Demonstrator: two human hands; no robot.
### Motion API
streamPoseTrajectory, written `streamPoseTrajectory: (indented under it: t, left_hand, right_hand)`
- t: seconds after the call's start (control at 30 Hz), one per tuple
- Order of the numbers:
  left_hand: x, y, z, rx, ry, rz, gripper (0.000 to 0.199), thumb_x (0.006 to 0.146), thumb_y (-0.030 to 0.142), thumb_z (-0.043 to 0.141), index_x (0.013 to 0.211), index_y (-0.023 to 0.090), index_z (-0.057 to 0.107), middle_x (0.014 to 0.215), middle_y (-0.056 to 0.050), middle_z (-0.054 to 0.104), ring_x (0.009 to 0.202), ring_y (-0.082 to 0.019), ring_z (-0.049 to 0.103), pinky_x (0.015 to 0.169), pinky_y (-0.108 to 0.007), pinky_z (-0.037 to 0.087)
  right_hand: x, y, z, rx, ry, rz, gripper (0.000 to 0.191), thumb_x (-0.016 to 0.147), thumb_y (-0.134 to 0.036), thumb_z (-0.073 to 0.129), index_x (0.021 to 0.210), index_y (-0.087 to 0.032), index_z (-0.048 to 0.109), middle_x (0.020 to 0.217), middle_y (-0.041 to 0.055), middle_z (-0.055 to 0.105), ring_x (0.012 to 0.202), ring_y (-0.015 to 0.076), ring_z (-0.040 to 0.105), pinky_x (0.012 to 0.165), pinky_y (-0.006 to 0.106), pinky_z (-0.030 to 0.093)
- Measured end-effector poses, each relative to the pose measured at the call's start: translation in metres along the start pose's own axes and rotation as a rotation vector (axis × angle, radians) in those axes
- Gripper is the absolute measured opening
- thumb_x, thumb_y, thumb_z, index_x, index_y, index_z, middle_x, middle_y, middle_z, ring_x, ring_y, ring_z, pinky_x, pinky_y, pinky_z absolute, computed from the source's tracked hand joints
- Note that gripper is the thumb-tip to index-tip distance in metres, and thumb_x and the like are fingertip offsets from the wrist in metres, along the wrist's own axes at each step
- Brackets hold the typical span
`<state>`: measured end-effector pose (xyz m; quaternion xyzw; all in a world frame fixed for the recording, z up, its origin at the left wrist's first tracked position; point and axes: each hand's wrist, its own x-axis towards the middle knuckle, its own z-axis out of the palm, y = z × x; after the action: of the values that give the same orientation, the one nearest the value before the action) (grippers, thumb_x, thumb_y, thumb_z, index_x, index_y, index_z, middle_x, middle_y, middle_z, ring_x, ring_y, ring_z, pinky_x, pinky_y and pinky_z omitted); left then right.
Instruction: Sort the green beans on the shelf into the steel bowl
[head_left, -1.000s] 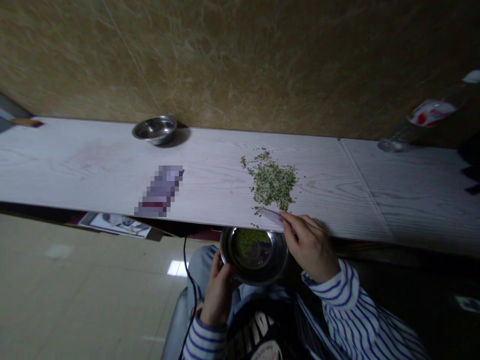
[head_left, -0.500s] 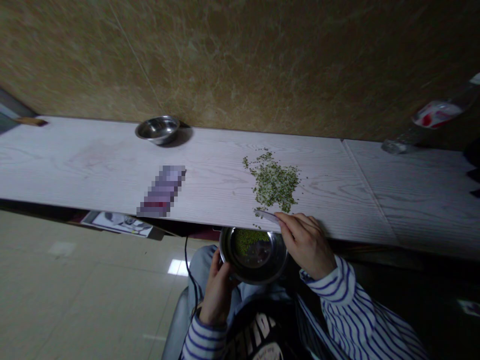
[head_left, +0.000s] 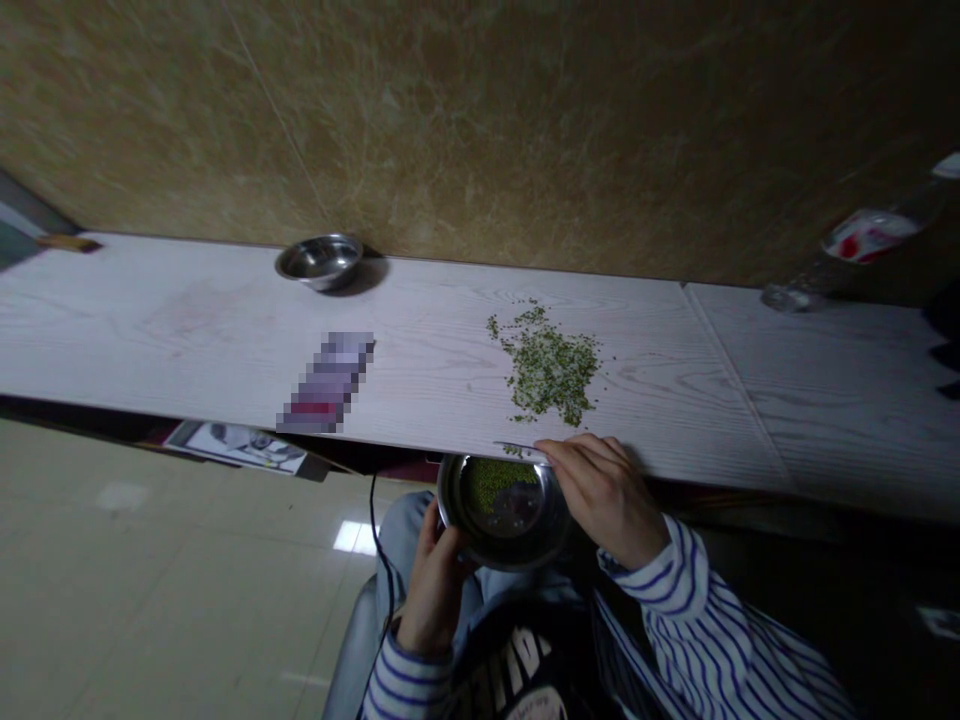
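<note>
My left hand [head_left: 436, 580] grips the left rim of a metal bowl [head_left: 517, 548] held just below the table's front edge. Green beans [head_left: 495, 485] lie inside it. In my right hand [head_left: 600, 490] is a thin, flat tool [head_left: 517, 447], pinched at its right end and lying along the table edge over the bowl. A few beans are by the tool. Further back, a loose patch of green beans [head_left: 553, 368] is spread on the pale wooden table [head_left: 427, 350].
A smaller metal bowl [head_left: 321, 262] stands near the wall. In front of it lies a pixelated flat object [head_left: 328, 383]. A plastic bottle [head_left: 862, 240] is at the back right, a brown item [head_left: 69, 243] at the far left. An open drawer [head_left: 240, 445] sits below the table.
My right hand has drawn the thin tool toward the table's front edge, and a few beans have moved with it. My left hand and the bowl have hardly moved.
</note>
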<state>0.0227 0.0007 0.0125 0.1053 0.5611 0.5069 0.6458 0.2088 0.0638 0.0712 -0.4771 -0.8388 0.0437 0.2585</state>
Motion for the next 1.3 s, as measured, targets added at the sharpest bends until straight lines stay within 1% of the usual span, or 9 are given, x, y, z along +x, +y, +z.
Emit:
streamPoseTrajectory:
  t: [0.13,0.27,0.37,0.47,0.63,0.83,0.93,1.07,1.3]
  left_hand:
    - [-0.003,0.001,0.002,0.000,-0.020,-0.002,0.050,0.071,0.028,0.059,0.119,0.025,0.050,0.111,-0.006,0.059,0.082,-0.014,0.056,0.062,-0.024,0.043]
    - [-0.003,0.000,0.003,0.022,0.006,-0.018,0.052,0.067,0.027,0.061,0.118,0.027,0.051,0.105,-0.003,0.060,0.079,-0.013,0.056,0.059,-0.022,0.041]
    - [0.000,-0.003,0.002,-0.003,-0.006,-0.042,0.053,0.066,0.026,0.060,0.118,0.027,0.051,0.102,-0.003,0.061,0.078,-0.013,0.055,0.061,-0.023,0.042]
    - [0.002,-0.005,0.000,-0.003,0.022,-0.052,0.057,0.064,0.027,0.062,0.120,0.028,0.051,0.105,-0.003,0.061,0.077,-0.013,0.055,0.061,-0.024,0.042]
    - [0.001,-0.005,-0.001,-0.010,-0.033,-0.049,0.053,0.070,0.028,0.061,0.122,0.028,0.049,0.104,-0.004,0.060,0.084,-0.015,0.056,0.066,-0.026,0.044]
    - [0.003,-0.004,-0.004,0.014,0.021,-0.061,0.059,0.067,0.028,0.063,0.125,0.031,0.048,0.114,-0.004,0.060,0.087,-0.016,0.058,0.066,-0.026,0.045]
    - [0.005,-0.005,-0.006,0.021,0.024,-0.054,0.064,0.068,0.030,0.064,0.128,0.030,0.045,0.113,-0.005,0.062,0.089,-0.018,0.060,0.066,-0.026,0.046]
    - [0.006,-0.006,-0.005,0.003,0.007,-0.054,0.064,0.070,0.029,0.064,0.130,0.029,0.043,0.115,-0.007,0.061,0.092,-0.019,0.059,0.068,-0.027,0.047]
    - [0.009,-0.007,0.002,-0.004,0.005,-0.073,0.059,0.070,0.027,0.062,0.127,0.029,0.047,0.111,-0.006,0.061,0.088,-0.017,0.058,0.071,-0.028,0.046]
  right_hand:
    - [-0.006,-0.006,-0.004,0.005,-0.010,-0.019,0.024,0.088,-0.012,0.047,0.107,-0.019,0.061,0.085,0.0042,0.068,0.084,0.0159,0.059,0.074,0.032,0.039]
    - [-0.012,-0.007,-0.007,0.027,-0.006,-0.003,0.023,0.088,-0.013,0.048,0.107,-0.019,0.061,0.085,0.0043,0.068,0.082,0.0157,0.060,0.074,0.032,0.041]
    - [-0.017,-0.001,-0.008,0.034,0.065,0.049,0.023,0.089,-0.015,0.047,0.108,-0.018,0.060,0.087,0.0057,0.068,0.081,0.0166,0.061,0.075,0.032,0.046]
    - [-0.017,0.007,-0.005,0.020,0.157,0.116,0.025,0.089,-0.018,0.046,0.110,-0.017,0.059,0.090,0.0068,0.069,0.081,0.0180,0.062,0.076,0.033,0.049]
    - [-0.006,0.006,0.008,-0.011,0.210,0.140,0.026,0.089,-0.019,0.046,0.111,-0.017,0.059,0.092,0.0079,0.070,0.082,0.0184,0.064,0.078,0.033,0.051]
    - [0.014,-0.002,0.021,-0.022,0.138,0.121,0.026,0.089,-0.018,0.046,0.110,-0.018,0.060,0.085,0.0062,0.070,0.079,0.0170,0.063,0.075,0.030,0.050]
    - [0.021,0.007,0.019,-0.056,0.142,0.125,0.024,0.088,-0.018,0.047,0.107,-0.018,0.062,0.082,0.0065,0.070,0.077,0.0172,0.063,0.073,0.030,0.049]
    - [0.028,0.027,0.014,-0.100,0.158,0.146,0.023,0.087,-0.017,0.048,0.105,-0.017,0.063,0.087,0.0076,0.070,0.078,0.0172,0.064,0.073,0.030,0.048]
    - [0.037,0.052,0.005,-0.152,0.133,0.114,0.023,0.089,-0.020,0.047,0.106,-0.018,0.063,0.083,0.0065,0.070,0.076,0.0169,0.062,0.072,0.030,0.045]
